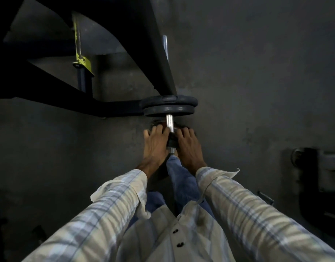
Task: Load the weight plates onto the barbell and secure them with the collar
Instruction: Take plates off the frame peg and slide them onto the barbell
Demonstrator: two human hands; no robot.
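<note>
Barbell sleeve (170,122): seen pointing toward the wearer, its bare end between the two hands.
Loaded plates (169,106): two are seated far up the sleeve, against the dark frame (159,53).
Third plate (171,138): threaded on the sleeve's near end, not yet slid up.
Left hand (155,144): fingers curled over its left rim.
Right hand (188,146): fingers curled over its right rim.
Remaining: plate to be pushed home; no collar is seen fitted.
</note>
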